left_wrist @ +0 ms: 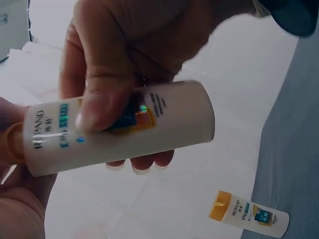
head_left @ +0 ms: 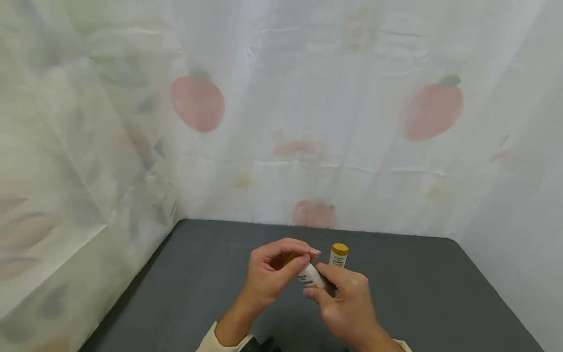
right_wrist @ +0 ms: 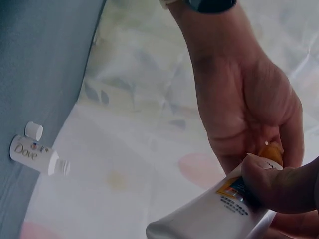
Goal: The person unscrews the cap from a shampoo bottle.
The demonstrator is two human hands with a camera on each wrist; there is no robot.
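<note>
Both hands hold one white bottle (head_left: 311, 276) above the table (head_left: 440, 293), right hand (head_left: 347, 305) clasping its body, left hand (head_left: 274, 276) pinching the orange cap (right_wrist: 271, 151): twist squarely, body kept steady.

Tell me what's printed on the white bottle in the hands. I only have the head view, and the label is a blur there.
Observer: The left wrist view reads REPAND on the held bottle, partly under the thumb of the right hand.
Operator: Does the bottle standing behind it match?
Observer: Yes, the second bottle bears the same name and has an orange cap.
Operator: Is there anything on the table that I'm missing?
Observer: The right wrist view shows a small Dove bottle, uncapped, on the grey table, with its white cap beside it.
</note>
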